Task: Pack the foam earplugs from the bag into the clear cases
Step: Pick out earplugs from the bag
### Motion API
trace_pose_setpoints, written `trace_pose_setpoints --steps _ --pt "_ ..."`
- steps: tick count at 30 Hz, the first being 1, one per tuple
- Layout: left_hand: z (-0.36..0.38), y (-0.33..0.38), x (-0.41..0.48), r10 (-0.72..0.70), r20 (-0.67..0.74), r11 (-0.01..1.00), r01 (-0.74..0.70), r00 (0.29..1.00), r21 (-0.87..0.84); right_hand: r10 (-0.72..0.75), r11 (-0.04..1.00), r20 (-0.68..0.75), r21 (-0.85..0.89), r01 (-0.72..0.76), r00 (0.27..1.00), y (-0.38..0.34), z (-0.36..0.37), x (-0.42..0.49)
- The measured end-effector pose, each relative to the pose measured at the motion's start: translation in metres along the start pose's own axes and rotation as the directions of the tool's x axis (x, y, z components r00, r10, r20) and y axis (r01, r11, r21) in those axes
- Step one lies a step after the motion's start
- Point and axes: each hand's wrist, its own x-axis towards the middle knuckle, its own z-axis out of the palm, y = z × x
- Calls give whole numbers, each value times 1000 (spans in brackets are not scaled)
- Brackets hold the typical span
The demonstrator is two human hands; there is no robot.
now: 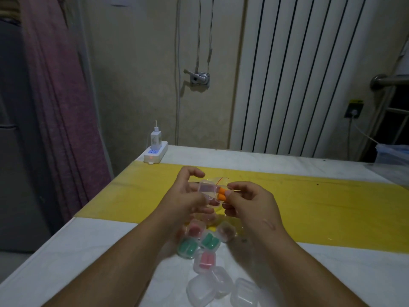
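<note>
Head view, above a white worktop [88,251] crossed by a yellow strip [321,207]: gripping a small open clear plastic case [207,189] in the curled fingers [194,173] of the left hand [186,197], and pinching two orange foam earplugs [222,194] between thumb and fingers [231,187] of the right hand [251,202], just beside the case's open edge. Just behind both, a crumpled clear plastic bag [218,180] with a red line. Nearer the body, lying together on the worktop, closed clear cases with green earplugs [209,240] and pink earplugs [204,261] inside, then empty clear cases [201,290] nearest.
</note>
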Motion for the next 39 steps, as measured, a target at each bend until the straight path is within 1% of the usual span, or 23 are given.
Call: trace_pose_setpoints --steps 2,3,4,6,9,12,17,19,22,24,27,29,30,31,33,35,37,39 --pt "-2 -1 1 -33 53 983 42 998 -179 27 999 -21 47 -26 999 -2 0 1" --pt "-2 -2 1 -36 71 977 50 997 -207 38 998 -23 50 -37 999 -2 0 1" --pt "-1 -3 1 -28 81 979 43 996 -198 51 998 -20 44 -50 999 -3 -1 1" --pt "0 -3 1 -3 81 993 12 997 -116 74 997 -4 37 -74 997 -5 -1 -2" --pt "4 -3 0 40 44 999 -40 998 1 94 990 34 105 -97 995 -9 -1 -7" --pt "5 -3 0 56 3 998 -56 998 13 116 973 69 192 -127 991 -10 0 -7" --pt "4 -6 3 66 -23 997 -66 998 27 152 936 95 305 -174 984 -11 3 -5" --pt "3 -6 4 81 -35 996 -79 996 49 150 933 115 314 -179 982 -10 3 -4" --pt "2 -6 3 92 -25 994 -90 995 65 113 973 147 182 -139 983 -9 0 -6" --pt "2 -5 3 91 -32 992 -88 995 85 92 991 120 80 -102 989 -9 0 -8" --pt "-2 -3 7 119 -130 986 -102 984 131 64 995 50 -85 -59 997 -8 -3 -5" --pt "-7 -3 10 142 -200 984 -115 969 138 20 986 22 -165 -16 1000 -11 -9 -1" --pt "-9 -3 11 148 -228 982 -117 962 146 6 982 33 -190 0 999 -13 -12 0" --pt "-10 -4 11 153 -248 981 -116 957 157 6 977 75 -211 10 997 -16 -15 0" --pt "-10 -4 11 161 -270 976 -114 949 184 86 957 216 -288 -20 973 -22 -20 -2" --pt "-10 -5 12 166 -287 970 -105 943 218 198 890 311 -455 -38 929 -23 -24 -4" --pt "-11 -7 14 168 -316 965 -89 934 248 279 803 365 -595 -8 888 -25 -29 -4" --pt "-13 -9 16 176 -358 958 -76 917 278 312 738 379 -675 30 871 -23 -31 -4"
